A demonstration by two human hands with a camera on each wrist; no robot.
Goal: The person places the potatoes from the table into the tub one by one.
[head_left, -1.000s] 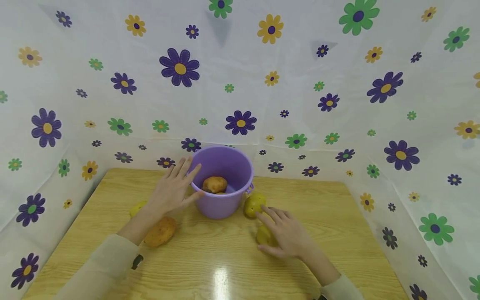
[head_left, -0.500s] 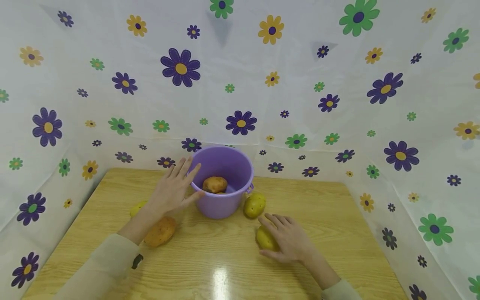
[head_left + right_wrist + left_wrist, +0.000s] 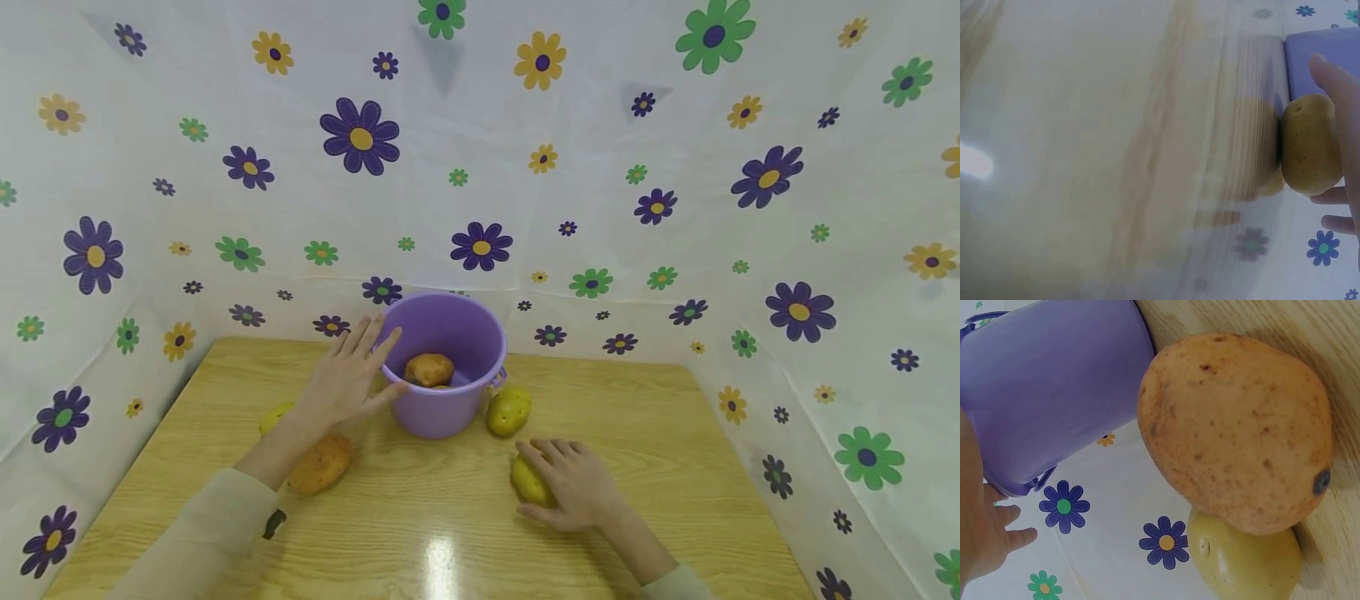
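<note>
My left hand [image 3: 341, 379] is spread at the left side of a purple bucket [image 3: 435, 412], fingers over its rim; whether they touch it is unclear. Inside the bucket lies a brown potato [image 3: 430, 369], with part of another below it. A large tan potato [image 3: 1235, 434] rests under my left wrist, against a yellow potato [image 3: 1244, 556]. My right hand [image 3: 577, 487] is around a yellow-green potato [image 3: 531, 481] on the table. Its fingers are over the far side, and the thumb [image 3: 1329, 72] stands straight, apart from the skin. Another yellow-green potato [image 3: 509, 411] sits beside the bucket.
The wooden table [image 3: 645, 417] backs onto a white flowered curtain [image 3: 585, 208], which also lines both sides. A small dark object [image 3: 274, 523] shows beside the left sleeve. Light glares off the table's front.
My right hand has drawn back slightly from the potato near the bucket and settled around the nearer yellow-green potato. My left hand has stayed by the bucket.
</note>
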